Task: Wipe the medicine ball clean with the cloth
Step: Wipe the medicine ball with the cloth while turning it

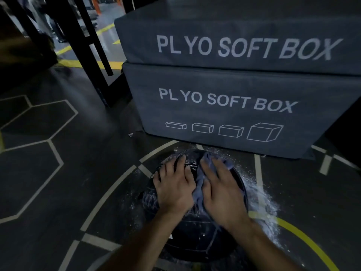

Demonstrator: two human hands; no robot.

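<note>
A black medicine ball (195, 227) sits on the gym floor (58, 192) before stacked foam boxes (234, 114). The left hand (173, 184) lies flat, steadying it; the right hand (220, 192) presses a blue cloth (198, 184) over its top, fingers extended, white powder (261, 202) scattered alongside.

Matt surfaces, dusted white

Dark, stitched, leather-like ball (195, 235) with chalky smears; soft, crumpled bluish cloth (199, 184); grey woven-fabric boxes (224, 118) with white print; matt rubbery floor (58, 192) strewn with white powder (261, 204); black metal posts (91, 45).
</note>
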